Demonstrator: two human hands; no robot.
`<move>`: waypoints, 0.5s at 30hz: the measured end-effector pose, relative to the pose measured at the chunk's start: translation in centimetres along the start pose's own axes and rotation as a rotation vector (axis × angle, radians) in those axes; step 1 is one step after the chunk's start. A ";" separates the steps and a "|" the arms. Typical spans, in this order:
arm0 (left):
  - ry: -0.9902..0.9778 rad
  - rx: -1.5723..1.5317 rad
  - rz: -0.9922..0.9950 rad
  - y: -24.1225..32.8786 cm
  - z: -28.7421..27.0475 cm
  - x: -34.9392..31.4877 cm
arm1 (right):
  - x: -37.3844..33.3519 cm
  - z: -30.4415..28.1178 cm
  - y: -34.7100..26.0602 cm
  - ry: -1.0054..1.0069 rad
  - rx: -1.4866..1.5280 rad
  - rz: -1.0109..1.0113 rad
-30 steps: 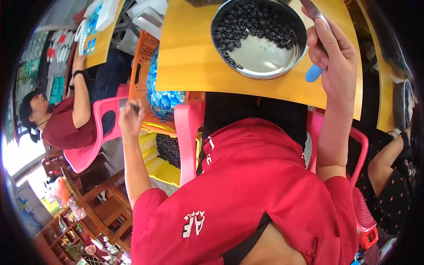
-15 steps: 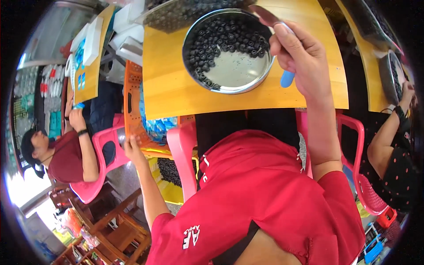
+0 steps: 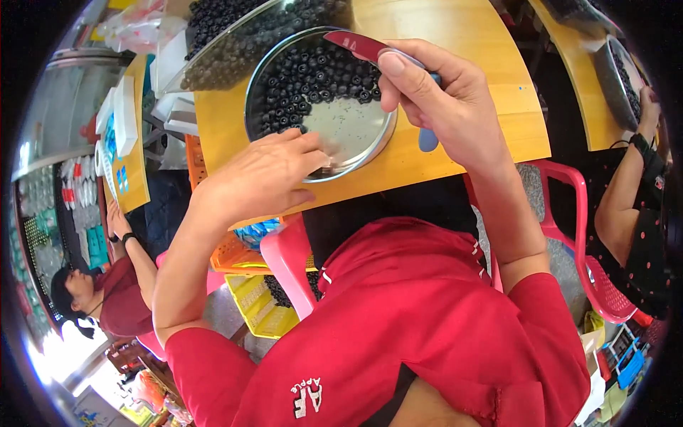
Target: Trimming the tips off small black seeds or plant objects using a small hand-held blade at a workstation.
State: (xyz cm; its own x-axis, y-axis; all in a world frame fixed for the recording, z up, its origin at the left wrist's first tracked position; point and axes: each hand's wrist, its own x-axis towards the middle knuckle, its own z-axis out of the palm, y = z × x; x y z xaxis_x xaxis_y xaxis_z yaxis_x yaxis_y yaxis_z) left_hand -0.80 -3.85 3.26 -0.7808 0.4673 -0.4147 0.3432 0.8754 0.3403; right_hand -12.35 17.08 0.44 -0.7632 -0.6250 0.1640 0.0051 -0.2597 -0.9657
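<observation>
Left hand [image 3: 267,174] lies flat, fingers together, on the near rim of the round metal pan [image 3: 320,103] at the counter [image 3: 491,107] edge; right hand [image 3: 445,96] is clamped on a small red-bladed scoop [image 3: 366,46] over the pan's far right side. Pan looks stiff but light and slick, so grip the rim; dark berries [image 3: 306,71] under the scoop are small, soft, roll easily. Little margin nearside, more room beyond the right hand.
</observation>
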 end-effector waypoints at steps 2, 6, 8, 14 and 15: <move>0.015 -0.001 0.041 -0.4 0.3 0.5 | 0.1 -0.3 -0.3 -0.024 0.005 -0.009; -0.047 -0.077 -0.007 -0.3 0.6 1.2 | 0.3 -0.2 0.4 -0.004 -0.014 -0.016; -0.048 -0.043 -0.049 0.0 0.4 1.4 | 0.3 -0.1 0.5 -0.008 -0.011 0.004; -0.115 0.104 -0.071 0.3 0.1 1.8 | 0.2 0.0 0.5 -0.015 -0.009 0.004; -0.079 0.114 -0.019 0.3 0.1 1.7 | 0.1 0.0 0.5 -0.014 -0.010 -0.002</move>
State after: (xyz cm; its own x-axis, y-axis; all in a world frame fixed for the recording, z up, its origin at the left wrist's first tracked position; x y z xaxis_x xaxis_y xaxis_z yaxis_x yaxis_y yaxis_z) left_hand -1.96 -2.77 2.53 -0.7458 0.4552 -0.4864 0.3897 0.8903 0.2357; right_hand -12.47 16.90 0.02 -0.7541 -0.6348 0.1683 -0.0027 -0.2533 -0.9674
